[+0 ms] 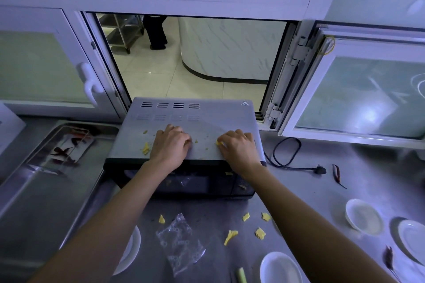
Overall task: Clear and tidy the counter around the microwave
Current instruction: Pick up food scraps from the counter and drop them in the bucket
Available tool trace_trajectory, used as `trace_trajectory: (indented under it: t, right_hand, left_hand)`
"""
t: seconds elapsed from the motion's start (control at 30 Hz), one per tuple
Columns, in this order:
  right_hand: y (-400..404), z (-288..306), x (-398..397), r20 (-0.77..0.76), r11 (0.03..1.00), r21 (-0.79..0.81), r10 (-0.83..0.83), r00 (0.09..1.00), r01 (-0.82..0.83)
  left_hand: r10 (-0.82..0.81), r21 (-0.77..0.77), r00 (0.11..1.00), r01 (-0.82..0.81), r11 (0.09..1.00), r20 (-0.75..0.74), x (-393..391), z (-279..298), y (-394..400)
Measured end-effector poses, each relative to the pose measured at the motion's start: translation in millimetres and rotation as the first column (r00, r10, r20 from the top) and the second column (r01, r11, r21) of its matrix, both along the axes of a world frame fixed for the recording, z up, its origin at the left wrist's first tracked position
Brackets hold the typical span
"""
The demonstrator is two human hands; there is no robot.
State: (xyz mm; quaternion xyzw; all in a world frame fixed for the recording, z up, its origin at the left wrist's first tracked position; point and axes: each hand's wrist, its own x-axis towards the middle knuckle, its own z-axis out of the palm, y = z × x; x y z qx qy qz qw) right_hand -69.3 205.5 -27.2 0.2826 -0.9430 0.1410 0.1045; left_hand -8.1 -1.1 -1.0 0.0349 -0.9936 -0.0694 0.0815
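A grey microwave [207, 119] stands at the middle of the steel counter [299, 190], its top strewn with small yellow food scraps [145, 148]. Both hands rest on that top near its front edge. My left hand [171, 145] lies palm down with curled fingers, and I cannot tell whether it holds anything. My right hand [238, 147] pinches a yellow scrap [219, 143] at its fingertips. More yellow scraps [230, 236] and a crumpled clear plastic wrapper [180, 243] lie on the counter in front of the microwave.
A steel tray [34, 190] with dried red chillies sits at the left. White dishes [363, 217] stand at the right and along the near edge. The microwave's black cord and plug [320, 170], loose chillies [337, 173] and a green stalk [241, 275] lie on the counter. An open window frame [345, 89] juts over it.
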Motion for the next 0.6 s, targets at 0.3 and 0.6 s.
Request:
trace_trajectory:
  t: [0.3,0.6]
  right_hand:
    - [-3,-4,0,-0.040,0.998,-0.041,-0.057,0.998,0.055]
    - [-9,3,17,-0.037,0.970,-0.229,-0.097,0.995,0.086]
  left_hand:
    - [-0.019,0.049,0.999,0.018,0.999,0.026,-1,-3,-6]
    - [-0.079,0.154,0.991,0.096,0.983,-0.111,3,-5,-9]
